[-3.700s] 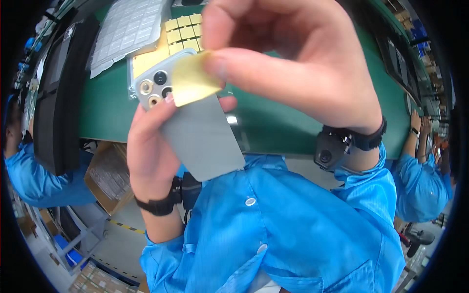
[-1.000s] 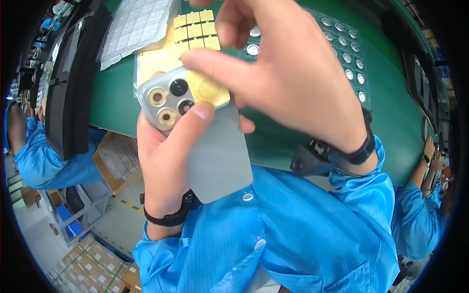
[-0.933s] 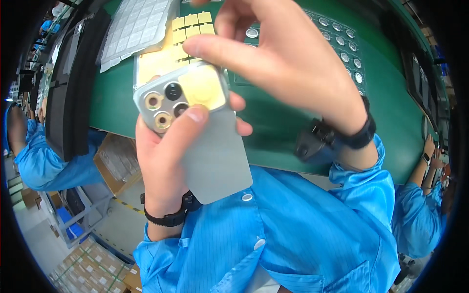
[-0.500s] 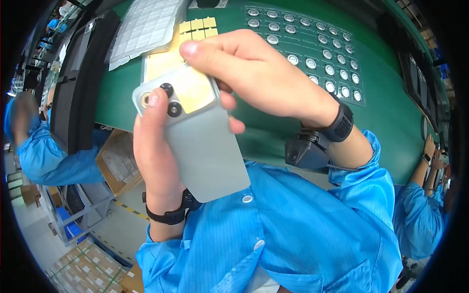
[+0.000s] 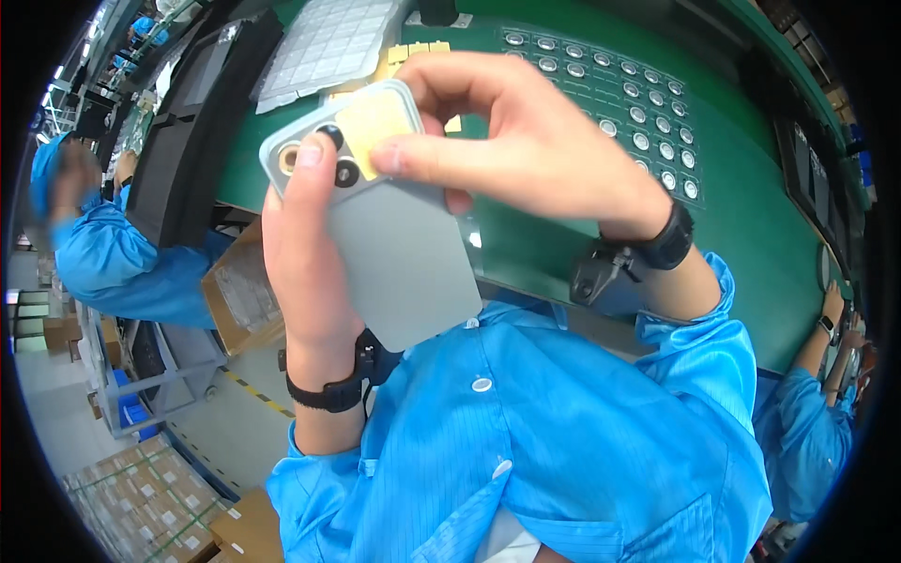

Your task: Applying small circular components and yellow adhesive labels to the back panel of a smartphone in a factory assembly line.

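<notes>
A grey smartphone (image 5: 404, 263) is tilted up in front of me, its back showing a raised corner camera block with dark round lenses (image 5: 346, 172) and one brass-coloured ring (image 5: 289, 159). My left hand (image 5: 305, 253) is closed round its left side, thumb lying on the camera block. On that block sits a rectangular yellow sticker (image 5: 366, 117), right of the lenses. My right hand (image 5: 535, 150) grips the phone's upper right side, its thumb on the sticker's lower right edge and its fingers partly hidden behind the phone.
Beyond my hands, several small yellow pieces (image 5: 418, 49) lie by a pale gridded tray (image 5: 324, 47) on the green table (image 5: 526, 235). Round silver parts (image 5: 638, 114) stand in rows at the right. A co-worker's blue sleeve (image 5: 122, 263) is at the left, by an open carton (image 5: 246, 281).
The phone has risen a little and shifted right in view. My right thumb has moved from beyond the phone's top edge down onto the yellow sticker.
</notes>
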Available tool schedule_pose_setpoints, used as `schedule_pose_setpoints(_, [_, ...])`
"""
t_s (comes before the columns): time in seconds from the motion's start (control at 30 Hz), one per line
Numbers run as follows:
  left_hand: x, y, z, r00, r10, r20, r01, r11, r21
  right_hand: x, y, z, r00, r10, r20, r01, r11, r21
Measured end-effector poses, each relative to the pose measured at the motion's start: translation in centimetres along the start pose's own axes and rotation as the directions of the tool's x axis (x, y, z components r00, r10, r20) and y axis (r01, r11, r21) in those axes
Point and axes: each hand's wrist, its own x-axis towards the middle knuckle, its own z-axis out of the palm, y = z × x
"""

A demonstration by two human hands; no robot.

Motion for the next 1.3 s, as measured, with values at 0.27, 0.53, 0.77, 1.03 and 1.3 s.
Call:
schedule_pose_setpoints(0.27, [-1.0, -0.8, -0.3, 0.999, 0.002, 0.038, -0.004, 0.999, 0.037, -0.6, -1.4, 0.7, 0.985, 0.171, -0.035, -0.168, 0.983, 0.078])
schedule_pose_setpoints(0.53, [1.0, -3.5, -0.3, 0.982, -0.172, 0.073, 0.184, 0.963, -0.197, -1.9, 1.4, 2.0, 0.906, -0.176, -0.386, 0.049, 0.947, -0.318])
schedule_pose_setpoints(0.77, [2.1, -3.7, 7.5, 0.967, -0.144, 0.21, 0.125, 0.987, 0.101, -7.3, 1.0, 0.0, 0.787, -0.231, -0.572, -0.153, 0.825, -0.544])
schedule_pose_setpoints(1.03, [3.5, -4.4, 8.3, 0.907, -0.138, 0.398, 0.065, 0.979, 0.193, -8.9, 0.0, -0.2, 0.701, -0.279, -0.656, -0.197, 0.809, -0.554])
schedule_pose_setpoints(1.3, [5.1, -5.4, 4.8, 0.832, -0.305, 0.464, 0.48, 0.815, -0.325, -11.2, -0.2, -3.9, 0.689, -0.018, -0.724, -0.178, 0.965, -0.193])
